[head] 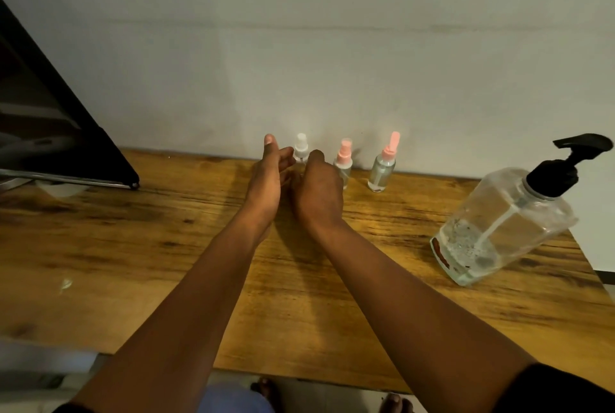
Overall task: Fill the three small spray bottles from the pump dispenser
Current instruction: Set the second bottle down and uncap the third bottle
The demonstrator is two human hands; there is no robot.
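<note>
Three small spray bottles stand in a row against the wall. My hands flank the white-capped bottle (301,147) and hide its body. To its right stand a pink-topped bottle (344,159) under a clear cover and a second pink-topped bottle (382,170) without a cover. My left hand (266,179) has its thumb up and its fingers spread, with the fingertips at the white bottle's neck. My right hand (317,194) shows its back, so its fingers are hidden. The clear pump dispenser (506,223) with a black pump head stands at the right, partly filled.
The wooden table (133,246) ends at a front edge near my body and a right edge just past the dispenser. A dark slanted panel (60,133) on a metal base occupies the back left corner. A pale wall runs directly behind the bottles.
</note>
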